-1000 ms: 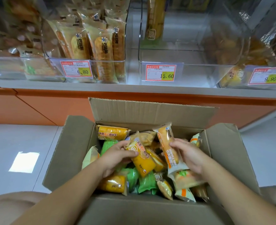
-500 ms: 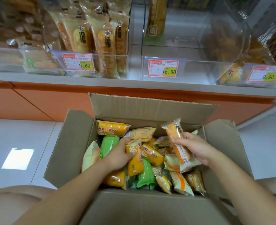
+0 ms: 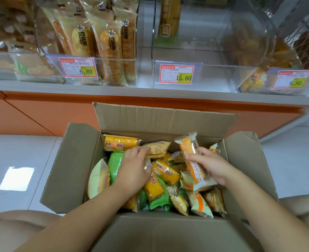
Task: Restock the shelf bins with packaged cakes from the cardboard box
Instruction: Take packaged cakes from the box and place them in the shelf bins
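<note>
The hands are apart. The right hand (image 3: 211, 166) pinches a long waffle cake packet (image 3: 191, 157) upright above the cardboard box (image 3: 161, 119), thumb on its front. The left hand (image 3: 133, 170) lies palm down among the loose packets inside, fingertips at a pale packet (image 3: 156, 149); whether it grips anything cannot be told. The slick film is held only near its middle, so the packet could slip back into the heap. Matching packets crowd the 6.80 bin (image 3: 117, 70) on the shelf; forcing another in could crush cake or tip a neighbour out. The near-empty 15.60 bin (image 3: 213, 77) beside it invites a misplacement
</note>
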Demonstrator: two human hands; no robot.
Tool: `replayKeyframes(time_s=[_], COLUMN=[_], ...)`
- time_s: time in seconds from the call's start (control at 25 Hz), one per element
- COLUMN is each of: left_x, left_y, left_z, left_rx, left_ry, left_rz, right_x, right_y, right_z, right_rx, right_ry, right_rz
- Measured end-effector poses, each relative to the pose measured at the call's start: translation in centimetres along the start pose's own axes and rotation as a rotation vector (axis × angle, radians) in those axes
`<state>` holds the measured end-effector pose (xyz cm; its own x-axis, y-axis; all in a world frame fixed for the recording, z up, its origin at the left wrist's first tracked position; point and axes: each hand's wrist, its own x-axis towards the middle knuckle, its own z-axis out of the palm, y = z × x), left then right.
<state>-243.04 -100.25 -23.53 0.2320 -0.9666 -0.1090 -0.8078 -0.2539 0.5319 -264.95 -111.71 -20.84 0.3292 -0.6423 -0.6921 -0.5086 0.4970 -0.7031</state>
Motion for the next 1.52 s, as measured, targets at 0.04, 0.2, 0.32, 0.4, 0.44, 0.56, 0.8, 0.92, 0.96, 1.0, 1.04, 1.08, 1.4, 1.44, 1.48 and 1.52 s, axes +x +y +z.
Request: replayKeyframes(time_s=[0.04,0.2,0.32,0.4,0.44,0.56,0.8,0.92,0.96,1.0,1.04,1.08,1.4,1.44,1.48,1.52], left_x=[0.1,1.6,3.5,4.3,4.6,5.2,4.2,3.2,3.0,2.8,2.6,2.5,2.5,2.6,2.7,2.7], left_y=[0.3,0.1,0.5,1.1,1.2,0.5,0.1,0.5,0.5,0.6,0.7,0.9,0.5,0.2,0.0,-0.3], left_z=[-0.1,0.0,1.3,2.5,2.9,2.8,-1.0,-2.0,-2.1,-2.2,-2.3,-2.5,-4.5,-4.5,-4.5,-4.5], left_rx=[0.018,0.106,0.165,0.25,0.294,0.241,-0.4,-0.602,-0.659,-0.705,-0.733,-0.765,-0.754,-0.661,-0.539,-0.403], left_ry=[0.006,-0.051,-0.122,-0.143,-0.132,-0.085,-0.041,-0.081,-0.088,-0.088,-0.09,-0.1,-0.193,-0.19,-0.201,-0.228], left_rz=[0.029,0.051,0.0,-0.009,-0.008,0.022,-0.115,-0.212,-0.24,-0.265,-0.29,-0.313,-0.339,-0.324,-0.307,-0.28], right_x=[0.0,0.9,1.6,1.8,1.8,2.0,2.2,2.0,1.9,1.9,1.9,1.8,0.7,0.6,0.6,0.6], right_y=[0.3,1.0,1.4,1.3,1.2,1.5,1.4,1.4,1.5,1.5,1.5,1.4,1.0,0.6,0.4,0.4], right_z=[0.7,1.9,1.2,0.6,0.3,0.3,1.9,2.2,2.2,2.1,2.1,2.0,3.5,3.8,4.0,4.0], right_rx=[-0.078,-0.34,-0.405,-0.48,-0.536,-0.703,-1.07,-1.107,-1.053,-0.958,-0.849,-0.765,-1.012,-0.982,-0.962,-0.984], right_ry=[-0.014,0.135,0.233,0.255,0.256,0.214,0.344,0.329,0.324,0.322,0.317,0.314,0.419,0.397,0.341,0.245], right_rz=[0.002,-0.05,-0.07,-0.091,-0.1,-0.095,-0.23,-0.255,-0.245,-0.235,-0.222,-0.214,-0.483,-0.523,-0.513,-0.44])
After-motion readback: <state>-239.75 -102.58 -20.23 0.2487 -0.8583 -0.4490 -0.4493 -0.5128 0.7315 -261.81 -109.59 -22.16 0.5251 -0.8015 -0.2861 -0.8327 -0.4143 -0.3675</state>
